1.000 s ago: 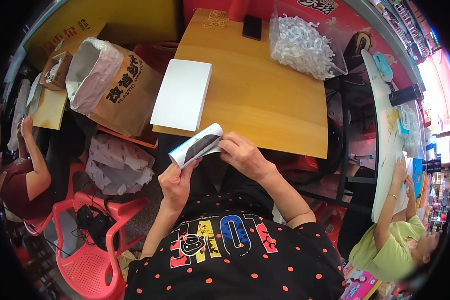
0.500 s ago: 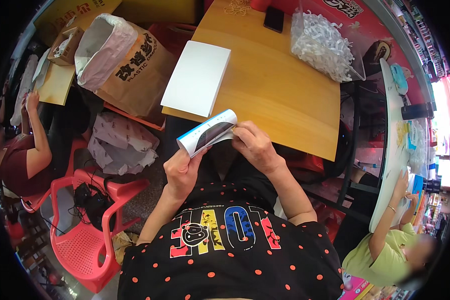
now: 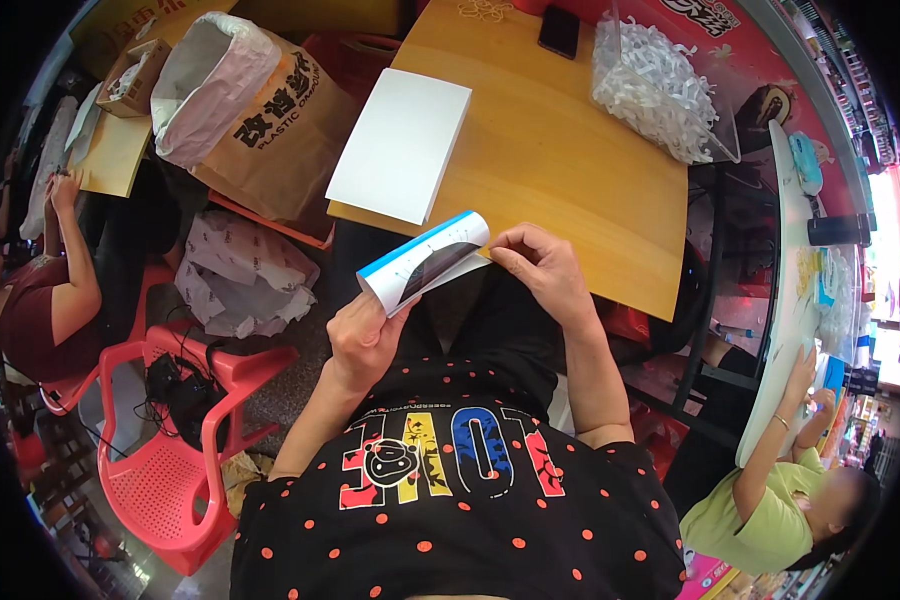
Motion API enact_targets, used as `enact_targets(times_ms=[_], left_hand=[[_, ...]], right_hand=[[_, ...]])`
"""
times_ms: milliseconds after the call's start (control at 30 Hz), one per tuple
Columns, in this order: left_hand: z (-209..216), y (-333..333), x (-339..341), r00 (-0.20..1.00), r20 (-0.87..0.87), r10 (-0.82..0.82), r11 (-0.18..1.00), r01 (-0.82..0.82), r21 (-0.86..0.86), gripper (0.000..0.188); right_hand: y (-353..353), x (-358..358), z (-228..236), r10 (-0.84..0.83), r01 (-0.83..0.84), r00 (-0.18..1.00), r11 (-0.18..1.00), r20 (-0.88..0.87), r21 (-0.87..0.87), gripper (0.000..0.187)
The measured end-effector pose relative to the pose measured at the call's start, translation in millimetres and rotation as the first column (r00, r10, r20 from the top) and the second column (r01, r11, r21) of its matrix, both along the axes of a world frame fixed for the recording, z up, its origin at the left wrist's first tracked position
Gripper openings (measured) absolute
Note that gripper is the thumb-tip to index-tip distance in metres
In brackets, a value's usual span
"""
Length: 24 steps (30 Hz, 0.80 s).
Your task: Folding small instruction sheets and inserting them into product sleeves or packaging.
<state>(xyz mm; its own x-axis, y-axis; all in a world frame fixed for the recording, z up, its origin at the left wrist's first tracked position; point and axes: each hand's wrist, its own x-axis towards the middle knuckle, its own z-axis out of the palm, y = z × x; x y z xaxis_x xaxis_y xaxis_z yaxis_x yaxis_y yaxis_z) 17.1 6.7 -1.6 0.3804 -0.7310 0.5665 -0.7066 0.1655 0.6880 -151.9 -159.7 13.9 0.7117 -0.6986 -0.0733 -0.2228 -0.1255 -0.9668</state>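
Note:
My left hand [image 3: 365, 340] grips the lower left end of a curled printed sheet [image 3: 425, 262], white with a blue stripe and a dark picture, bent over into a loose roll. Its right end points up toward the table. Close beside that end, my right hand [image 3: 545, 272] is closed in a pinch, thumb against fingers. Something thin and yellowish shows near these fingertips, too small to make out. Beyond the roll, a flat stack of white paper [image 3: 400, 145] lies at the left edge of the wooden table [image 3: 560, 170].
A clear bin of white paper strips [image 3: 660, 90], a black phone [image 3: 559, 32] and rubber bands [image 3: 485, 10] are on the table. Left stand a large paper sack [image 3: 260, 130] and a pink chair [image 3: 160, 490]. People sit at both sides; one wears a green shirt [image 3: 755, 520].
My right hand has moved right, its fingertips now farther from the roll's middle. The curled sheet has shifted slightly right, still in my left hand. The view has shifted a little.

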Motion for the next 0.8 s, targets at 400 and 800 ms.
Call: enact_targets(times_ms=[400,800], left_hand=[[-4.2,7.6,4.3,0.987,0.111,-0.116,0.992,0.111,0.055,0.024],[-9.9,9.4,6.0,0.969,0.182,-0.164,0.986,0.159,0.044,0.027]], right_hand=[[-12.6,-6.5,4.6,0.253,-0.226,0.958,0.957,-0.135,0.182,0.017],[-0.5,-1.3,9.7,0.191,-0.171,0.967,0.977,-0.168,0.123,0.014]])
